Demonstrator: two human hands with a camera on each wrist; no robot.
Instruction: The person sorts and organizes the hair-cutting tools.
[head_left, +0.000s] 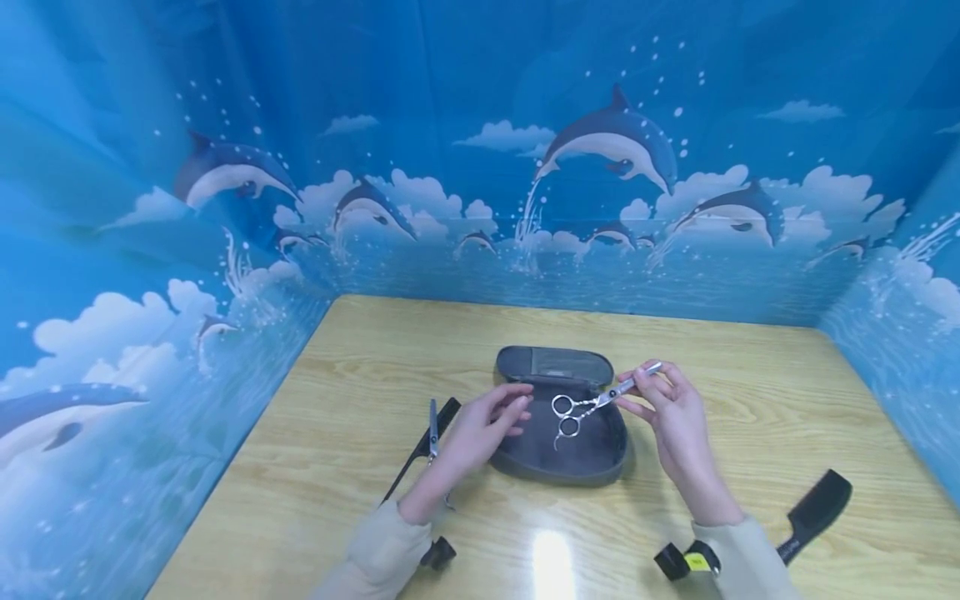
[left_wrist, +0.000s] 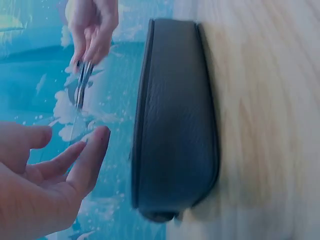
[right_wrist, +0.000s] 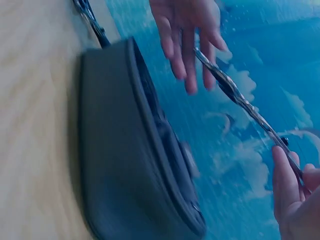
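Nearest: pale sleeves (head_left: 738,554) come in from the bottom. Small blk item (head_left: 442,552) by the L one, blk item w/ yellow patch (head_left: 697,562) by the R. Wide comb (head_left: 821,507) lies to the R, handle partly under the R sleeve. Tail comb (head_left: 422,450) & 2nd scissors (head_left: 433,429) lie close tog. just L of the L forearm, partly hidden by it, so tight there. More room on the table (head_left: 765,400): bare wood R of the case & out to the L edge.

Case (head_left: 555,477) sits mid-table, lid tipped back on its far side, short of the far table edge.

L hand (head_left: 480,429): over case's L rim, fingers loosely bent, thumb apart from them. R hand (head_left: 678,421): raised by case's R side, thumb & fingers pinching scissors (head_left: 606,398) at blade end. Scissors are above the case interior, tilted, rings twd L hand, small gap btw rings & fingertips in head view.

Past far edge: blue cloth (head_left: 450,75) w/ dolphins.
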